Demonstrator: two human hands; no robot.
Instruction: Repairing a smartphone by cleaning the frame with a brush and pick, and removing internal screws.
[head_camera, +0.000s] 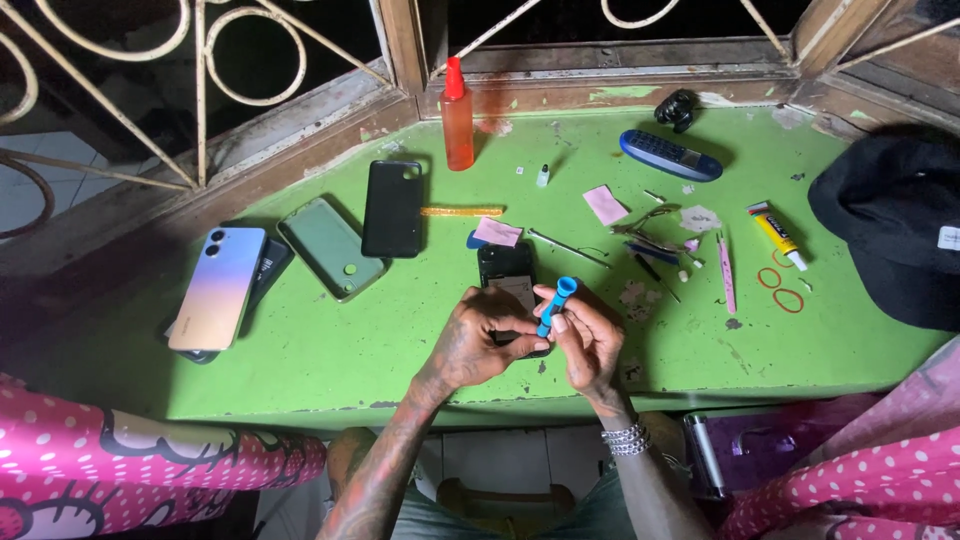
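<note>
Blue plastic is the first thing to notice: the right hand (590, 340) pinches a short blue screwdriver (556, 306) between thumb and fingers, closed tight on its handle. Its long axis is tilted, with the top end leaning up and to the right and the lower tip pointing down toward the opened black phone (508, 285). The left hand (478, 338) is curled around the near edge of this phone, its fingers closed on the body and steadying it on the green table (330, 350). So the tool tip is just beside the left fingertips and over the lower part of the phone, and both hands meet there at the near edge of the table. A bit farther left lie a phone with a shiny violet back (218, 288), a greenish phone case (332, 248) and a black back cover (392, 208). To the right I see pink tweezers (726, 272), a yellow glue tube (776, 234) and red rubber rings (780, 290). Far back, near the window frame, an orange bottle (457, 120) stands upright, and a dark blue handset (670, 156) lies flat.
</note>
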